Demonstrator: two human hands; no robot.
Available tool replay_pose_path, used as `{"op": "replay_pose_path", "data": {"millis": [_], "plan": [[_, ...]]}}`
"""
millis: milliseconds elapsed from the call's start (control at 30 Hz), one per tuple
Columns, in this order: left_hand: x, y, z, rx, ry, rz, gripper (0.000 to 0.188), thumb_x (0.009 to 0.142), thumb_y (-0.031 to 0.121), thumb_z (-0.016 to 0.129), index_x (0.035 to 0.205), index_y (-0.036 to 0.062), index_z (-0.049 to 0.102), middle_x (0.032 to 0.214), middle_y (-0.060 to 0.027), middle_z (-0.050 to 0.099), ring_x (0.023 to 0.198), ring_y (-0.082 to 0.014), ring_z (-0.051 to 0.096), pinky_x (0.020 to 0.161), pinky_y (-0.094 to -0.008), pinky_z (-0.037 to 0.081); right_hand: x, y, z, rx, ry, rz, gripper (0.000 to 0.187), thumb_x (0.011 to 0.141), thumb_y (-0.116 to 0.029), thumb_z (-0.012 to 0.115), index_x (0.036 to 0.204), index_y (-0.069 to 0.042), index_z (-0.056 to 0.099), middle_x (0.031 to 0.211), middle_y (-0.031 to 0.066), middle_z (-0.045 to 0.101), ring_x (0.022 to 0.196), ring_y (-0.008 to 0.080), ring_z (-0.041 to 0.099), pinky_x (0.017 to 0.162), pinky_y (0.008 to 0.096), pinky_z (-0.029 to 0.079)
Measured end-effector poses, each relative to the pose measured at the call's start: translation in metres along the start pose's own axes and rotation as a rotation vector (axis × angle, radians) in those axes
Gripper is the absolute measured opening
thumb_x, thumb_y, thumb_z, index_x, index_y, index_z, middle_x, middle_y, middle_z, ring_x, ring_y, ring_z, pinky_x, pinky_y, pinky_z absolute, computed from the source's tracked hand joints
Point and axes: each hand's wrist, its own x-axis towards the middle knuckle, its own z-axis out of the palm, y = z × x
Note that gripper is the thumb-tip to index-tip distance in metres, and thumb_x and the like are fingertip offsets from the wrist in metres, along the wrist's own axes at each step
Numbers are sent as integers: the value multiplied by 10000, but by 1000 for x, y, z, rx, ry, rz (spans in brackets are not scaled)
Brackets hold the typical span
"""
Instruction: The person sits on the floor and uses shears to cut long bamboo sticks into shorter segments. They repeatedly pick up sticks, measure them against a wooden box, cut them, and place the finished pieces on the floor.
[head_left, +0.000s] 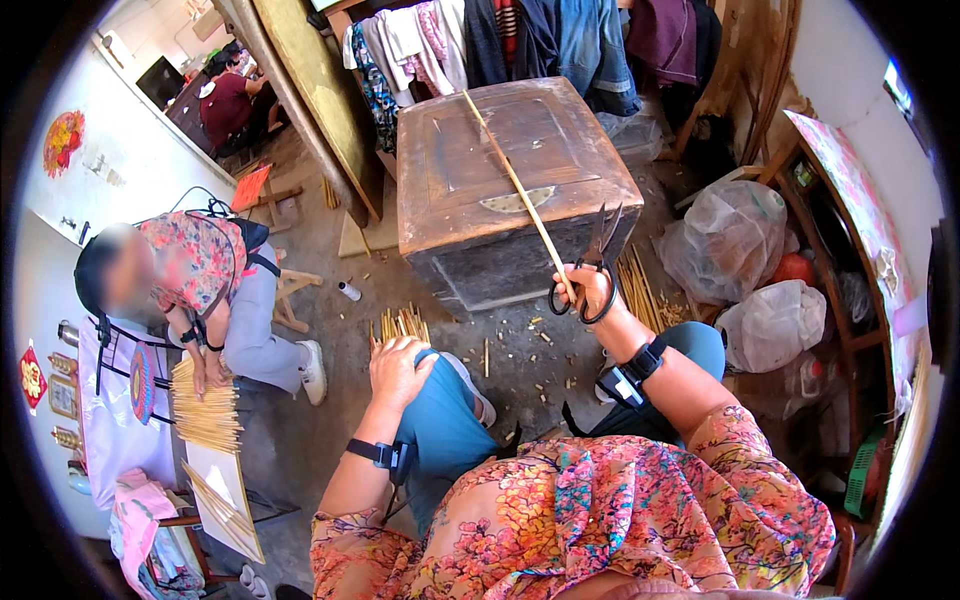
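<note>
My right hand [590, 288] is closed around the lower end of a long pale stick [515, 187], which looks like a reed or bamboo. The same hand also has a pair of scissors [601, 246] with black loop handles, its blades apart and pointing away from me. The stick slants up and to the left, across the top of a worn brown wooden chest [455, 135] in the view. My left hand [401, 372] lies on my left knee, fingers stretched out and seemingly holding nothing. Just beyond it stands a bundle of cut sticks [405, 324].
More sticks [640, 290] stand right of the chest, and short offcuts [540, 385] litter the floor. At left, a seated person [200, 265] handles a pile of sticks [205, 408]. Plastic bags [728, 240] and a shelf [855, 300] line the right side. Clothes [500, 45] hang behind.
</note>
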Motion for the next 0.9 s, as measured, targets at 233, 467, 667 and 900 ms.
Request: {"op": "replay_pose_path", "data": {"millis": [233, 467, 667, 900], "plan": [[-1, -9, 1, -73, 24, 11, 203, 755, 287, 658, 853, 109, 668, 890, -56, 642, 873, -266, 591, 793, -391, 444, -7, 11, 1, -90, -28, -116, 187, 885, -144, 532, 905, 34, 584, 804, 113, 609, 672, 180, 588, 563, 304, 469], [-3, -14, 2, -103, 22, -2, 212, 758, 299, 650, 852, 109, 667, 890, -54, 641, 874, -265, 590, 792, -388, 443, -8, 19, 3, -72, -42, -103, 121, 857, -114, 562, 889, -1, 592, 790, 113, 619, 670, 186, 600, 562, 299, 475], [-3, -10, 3, -102, 72, 31, 205, 764, 295, 642, 857, 114, 667, 879, -52, 638, 869, -263, 588, 782, -383, 444, -6, 21, 4, -130, -83, -110, 122, 850, -114, 569, 894, -1, 587, 807, 122, 624, 679, 195, 606, 559, 301, 478], [-5, -10, 7, -74, 84, 51, 218, 753, 295, 652, 880, 118, 668, 900, -44, 636, 891, -249, 584, 772, -374, 439, -8, 29, 7, -45, -24, -66, 161, 870, -62, 475, 913, 56, 576, 839, 146, 623, 690, 205, 610, 561, 304, 494]]}}
